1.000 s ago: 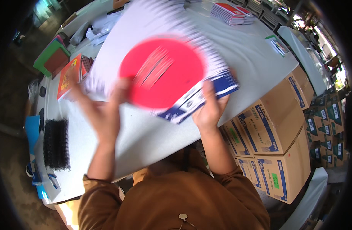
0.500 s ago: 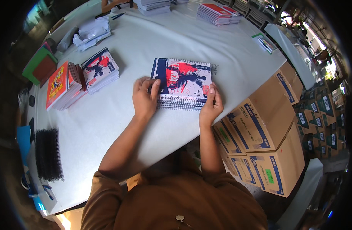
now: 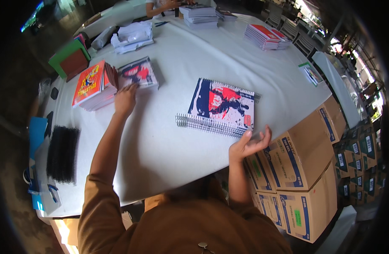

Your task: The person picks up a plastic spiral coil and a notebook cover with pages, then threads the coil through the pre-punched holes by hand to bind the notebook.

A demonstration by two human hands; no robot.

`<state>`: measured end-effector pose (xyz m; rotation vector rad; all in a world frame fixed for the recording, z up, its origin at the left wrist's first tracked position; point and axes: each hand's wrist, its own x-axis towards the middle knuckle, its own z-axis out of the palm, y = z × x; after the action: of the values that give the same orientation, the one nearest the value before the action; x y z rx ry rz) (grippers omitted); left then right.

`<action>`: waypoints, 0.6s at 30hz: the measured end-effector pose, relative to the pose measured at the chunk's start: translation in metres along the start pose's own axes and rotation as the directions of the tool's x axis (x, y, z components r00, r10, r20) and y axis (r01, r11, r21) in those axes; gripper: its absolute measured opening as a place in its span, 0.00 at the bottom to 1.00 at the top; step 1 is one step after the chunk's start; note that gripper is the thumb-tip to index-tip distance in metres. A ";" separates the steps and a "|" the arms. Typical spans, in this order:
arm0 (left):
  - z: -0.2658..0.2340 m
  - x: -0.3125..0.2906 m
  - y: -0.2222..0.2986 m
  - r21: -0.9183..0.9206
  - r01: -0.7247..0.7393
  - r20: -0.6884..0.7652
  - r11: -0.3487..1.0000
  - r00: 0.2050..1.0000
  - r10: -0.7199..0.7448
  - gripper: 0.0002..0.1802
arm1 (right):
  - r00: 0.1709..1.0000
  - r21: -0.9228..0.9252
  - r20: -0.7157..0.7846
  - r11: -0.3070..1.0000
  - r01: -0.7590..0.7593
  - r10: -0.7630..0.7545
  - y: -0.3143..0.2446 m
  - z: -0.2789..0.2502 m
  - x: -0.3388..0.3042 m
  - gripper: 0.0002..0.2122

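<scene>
A stack of spiral notebooks point(image 3: 222, 103) with white, red and navy covers lies on the table in front of me. Wire coils stick out along its near and far edges. By its near right corner is my right hand point(image 3: 247, 146), open, fingers spread and palm turned up, gripping nothing. My left hand point(image 3: 126, 99) reaches to the near edge of a second stack with the same cover art, the loose sheets point(image 3: 139, 74), its slightly blurred fingers stretched over that edge. Close beside it stands a leaning pile of orange-covered booklets point(image 3: 91, 84).
Black coils point(image 3: 63, 154) lie at the table's left edge, near blue sheets point(image 3: 38, 135). Green and brown boards point(image 3: 71, 61), crumpled white wrapping point(image 3: 133, 36) and paper stacks point(image 3: 198, 17) stand farther off. Cardboard boxes point(image 3: 304, 156) rise at the right. Another person's arm point(image 3: 162, 7) shows across the table.
My left hand has let go of the notebook stack and moved left to the loose sheets. My right hand has opened and turned upward. The view has shifted, with the scene displaced.
</scene>
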<state>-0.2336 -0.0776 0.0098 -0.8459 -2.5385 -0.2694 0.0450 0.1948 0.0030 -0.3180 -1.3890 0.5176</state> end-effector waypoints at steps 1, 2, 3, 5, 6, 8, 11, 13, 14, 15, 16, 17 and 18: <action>-0.022 0.002 0.017 -0.049 0.143 0.219 0.989 0.967 -0.129 0.19 | 0.999 0.097 -0.046 0.995 0.019 -0.015 -0.007 -0.001 -0.003 0.21; -0.030 -0.011 0.005 -0.199 -0.037 -0.013 0.979 0.999 0.035 0.16 | 0.994 0.241 0.091 0.968 -0.075 0.055 -0.021 -0.001 -0.007 0.19; -0.045 -0.020 0.001 -0.198 0.055 0.107 0.979 0.994 -0.034 0.17 | 0.969 0.339 0.225 0.924 -0.179 0.105 -0.033 -0.005 -0.012 0.17; -0.091 -0.071 0.020 -0.840 0.156 0.052 0.520 0.977 -0.208 0.18 | 0.743 0.372 0.628 0.750 -0.547 0.231 -0.056 -0.002 -0.014 0.25; -0.141 -0.088 0.039 -0.812 0.283 0.157 0.511 0.948 -0.275 0.19 | 0.644 0.395 0.705 0.590 -0.704 0.296 -0.074 0.011 -0.018 0.32; -0.189 -0.133 0.052 -0.843 0.163 0.017 0.512 0.960 -0.279 0.19 | 0.362 0.337 0.923 0.181 -0.924 0.129 -0.096 0.028 -0.026 0.31; -0.165 -0.179 0.019 -0.954 0.072 -0.010 0.290 0.963 -0.269 0.26 | 0.222 0.239 0.970 0.214 -0.947 -0.098 -0.120 0.029 -0.007 0.07; -0.123 -0.196 0.009 -0.956 0.212 0.172 0.202 0.965 -0.199 0.24 | 0.243 0.267 0.962 0.260 -0.928 -0.122 -0.116 0.032 -0.025 0.07; -0.099 -0.193 0.024 -0.897 0.401 0.338 0.187 0.894 -0.294 0.21 | 0.148 0.166 0.986 0.355 -0.920 -0.078 -0.103 0.036 -0.045 0.07; -0.084 -0.191 0.038 -0.804 0.574 0.485 0.156 0.784 -0.386 0.19 | 0.053 0.059 0.998 0.440 -0.896 -0.026 -0.092 0.036 -0.064 0.08; -0.083 -0.185 0.051 -0.805 0.573 0.490 0.154 0.789 -0.371 0.19 | 0.005 -0.013 0.999 0.353 -0.936 0.049 -0.087 0.032 -0.068 0.08; -0.087 -0.181 0.061 -0.834 0.540 0.479 0.113 0.810 -0.337 0.18 | 0.006 -0.009 0.999 0.362 -0.932 0.040 -0.087 0.034 -0.059 0.08; -0.090 -0.181 0.065 -0.853 0.517 0.474 0.074 0.826 -0.305 0.17 | 0.087 0.100 0.995 0.455 -0.885 -0.049 -0.090 0.033 -0.046 0.10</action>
<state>-0.0333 -0.1488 0.0063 -0.3811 -2.4578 -2.3297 0.0224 0.0916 0.0153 0.3787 -2.0392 2.1970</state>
